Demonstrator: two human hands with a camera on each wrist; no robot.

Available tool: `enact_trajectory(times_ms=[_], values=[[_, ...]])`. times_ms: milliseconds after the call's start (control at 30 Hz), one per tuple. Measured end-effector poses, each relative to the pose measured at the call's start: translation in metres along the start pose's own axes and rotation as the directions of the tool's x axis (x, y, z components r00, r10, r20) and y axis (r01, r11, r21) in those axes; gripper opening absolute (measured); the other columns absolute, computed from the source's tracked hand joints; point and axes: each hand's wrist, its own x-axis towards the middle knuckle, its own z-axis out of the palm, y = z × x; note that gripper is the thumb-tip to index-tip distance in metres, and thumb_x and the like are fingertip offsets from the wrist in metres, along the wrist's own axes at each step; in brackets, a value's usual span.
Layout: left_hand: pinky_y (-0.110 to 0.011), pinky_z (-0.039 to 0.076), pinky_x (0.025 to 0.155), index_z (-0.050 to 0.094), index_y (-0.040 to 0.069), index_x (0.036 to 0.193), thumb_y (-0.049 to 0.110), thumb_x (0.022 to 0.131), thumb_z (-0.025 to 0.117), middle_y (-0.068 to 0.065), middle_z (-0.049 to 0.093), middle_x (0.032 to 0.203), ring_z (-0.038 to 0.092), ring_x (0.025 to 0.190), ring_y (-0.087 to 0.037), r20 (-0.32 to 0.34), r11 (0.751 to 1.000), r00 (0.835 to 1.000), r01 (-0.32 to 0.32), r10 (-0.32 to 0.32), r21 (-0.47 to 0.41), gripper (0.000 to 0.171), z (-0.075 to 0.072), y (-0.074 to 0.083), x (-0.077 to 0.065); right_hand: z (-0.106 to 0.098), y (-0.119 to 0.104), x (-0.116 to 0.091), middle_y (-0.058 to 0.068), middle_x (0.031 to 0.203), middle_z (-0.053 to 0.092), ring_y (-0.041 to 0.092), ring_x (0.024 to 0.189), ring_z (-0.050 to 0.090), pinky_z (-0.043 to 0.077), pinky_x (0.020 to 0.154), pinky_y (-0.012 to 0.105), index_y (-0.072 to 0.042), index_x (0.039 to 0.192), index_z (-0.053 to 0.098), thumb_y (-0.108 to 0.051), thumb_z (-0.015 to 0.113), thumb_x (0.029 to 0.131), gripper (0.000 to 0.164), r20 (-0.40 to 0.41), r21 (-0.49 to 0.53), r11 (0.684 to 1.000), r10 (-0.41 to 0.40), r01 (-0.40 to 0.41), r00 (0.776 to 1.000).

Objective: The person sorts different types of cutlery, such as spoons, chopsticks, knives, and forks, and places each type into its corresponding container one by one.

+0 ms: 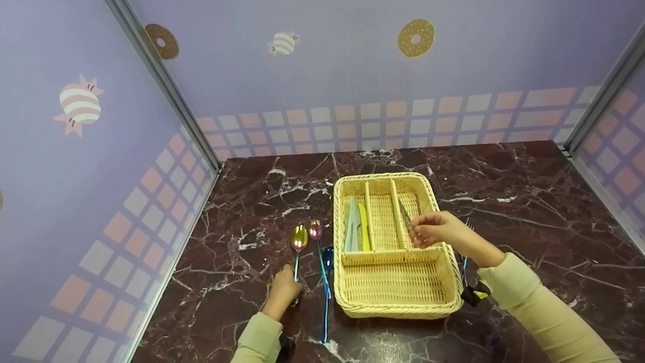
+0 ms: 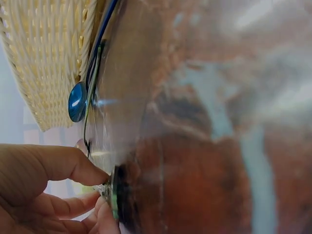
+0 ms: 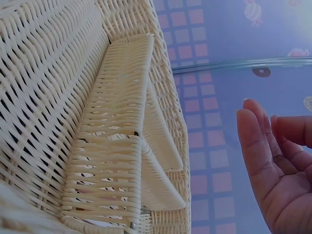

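My left hand (image 1: 283, 290) pinches the handle end of a spoon with a shiny gold bowl (image 1: 299, 238), which lies on the dark marbled table. In the left wrist view, thumb and fingertips meet at the handle close to the tabletop. Just right of it lie a pink-bowled spoon (image 1: 316, 230) and a blue spoon (image 1: 327, 258). Over the right compartment of a cream wicker basket (image 1: 398, 308) hovers my right hand (image 1: 437, 229), fingers loosely bent with nothing between them in the right wrist view. A thin dark utensil (image 1: 405, 214) leans inside that compartment by the fingertips; its kind is unclear.
In the basket's left compartment stand several light-blue and yellow-green utensils (image 1: 363, 227), seemingly knives. A fork (image 1: 464, 259) lies right of the basket, partly covered by the right forearm. Patterned purple walls (image 1: 352, 75) enclose the table at the back and sides.
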Motion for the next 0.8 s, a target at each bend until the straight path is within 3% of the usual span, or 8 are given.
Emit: enact_trajectory(times_ms=[267,400,533,633,667,700,767,800], values=[[-0.04,0.047,0.061,0.052,0.0,0.074,0.002,0.065,0.067,-0.011,0.055,0.071,0.054,0.067,-0.026,0.095,0.999,0.995,0.008,-0.013,0.047,0.017,-0.011,0.002,0.001,0.0,0.002,-0.001,0.007,0.086,0.065,0.015,0.075,0.064,0.056,0.071,0.034,0.002,0.102,0.056,-0.008,0.052,0.091,0.015,0.003,0.004,1.0,0.013,-0.013,1.0],[-0.038,0.045,0.061,0.051,0.002,0.069,0.002,0.067,0.064,-0.009,0.053,0.07,0.049,0.065,-0.022,0.146,0.997,0.989,-0.003,-0.008,0.074,0.013,-0.014,0.003,0.002,0.001,0.004,-0.001,0.006,0.087,0.065,0.014,0.074,0.064,0.056,0.07,0.033,0.007,0.106,0.055,-0.008,0.052,0.091,0.021,0.002,-0.01,1.0,0.012,-0.012,1.0],[-0.04,0.046,0.061,0.054,0.002,0.065,0.003,0.068,0.062,-0.011,0.055,0.07,0.052,0.066,-0.026,0.165,0.994,0.986,-0.044,0.028,0.095,0.008,-0.001,-0.019,0.015,0.003,0.006,0.0,0.005,0.088,0.065,0.014,0.074,0.064,0.056,0.07,0.035,0.009,0.107,0.053,-0.007,0.052,0.09,0.023,0.005,-0.014,1.0,0.016,-0.016,1.0],[-0.04,0.043,0.054,0.053,0.011,0.059,0.005,0.063,0.063,-0.005,0.053,0.064,0.05,0.061,-0.024,0.127,0.992,0.989,-0.089,0.077,0.091,0.012,0.049,-0.081,0.051,0.004,0.006,0.002,0.004,0.088,0.065,0.014,0.075,0.064,0.056,0.07,0.035,0.004,0.105,0.055,-0.008,0.053,0.091,0.019,0.013,-0.009,1.0,0.025,-0.025,1.0],[-0.038,0.041,0.052,0.051,0.014,0.057,0.005,0.061,0.063,-0.002,0.051,0.062,0.048,0.059,-0.021,0.103,0.99,0.989,-0.112,0.103,0.086,0.016,0.07,-0.106,0.065,0.004,0.007,0.002,0.004,0.088,0.065,0.014,0.075,0.064,0.056,0.07,0.034,0.003,0.105,0.055,-0.008,0.053,0.09,0.018,0.014,-0.008,1.0,0.027,-0.027,1.0],[-0.037,0.041,0.052,0.052,0.016,0.058,0.005,0.06,0.064,-0.001,0.051,0.062,0.048,0.059,-0.022,0.085,0.989,0.99,-0.123,0.117,0.076,0.016,0.098,-0.141,0.086,0.004,0.007,0.002,0.003,0.088,0.065,0.014,0.074,0.064,0.056,0.07,0.034,0.002,0.104,0.056,-0.008,0.053,0.09,0.017,0.016,-0.006,1.0,0.028,-0.028,0.999],[-0.034,0.038,0.051,0.05,0.019,0.059,0.006,0.059,0.064,0.003,0.048,0.06,0.045,0.058,-0.018,0.041,0.99,0.99,-0.134,0.132,0.054,0.019,0.13,-0.181,0.11,0.004,0.005,0.002,0.003,0.088,0.065,0.014,0.075,0.064,0.056,0.069,0.033,0.001,0.103,0.056,-0.008,0.053,0.09,0.016,0.019,0.002,1.0,0.027,-0.027,0.999],[-0.033,0.039,0.051,0.052,0.017,0.061,0.005,0.06,0.065,0.002,0.049,0.061,0.046,0.058,-0.018,0.02,0.99,0.991,-0.135,0.134,0.037,0.017,0.133,-0.187,0.114,0.004,0.005,0.001,0.003,0.088,0.065,0.014,0.074,0.064,0.056,0.069,0.032,0.0,0.103,0.057,-0.008,0.054,0.09,0.016,0.017,0.005,1.0,0.027,-0.027,1.0]])
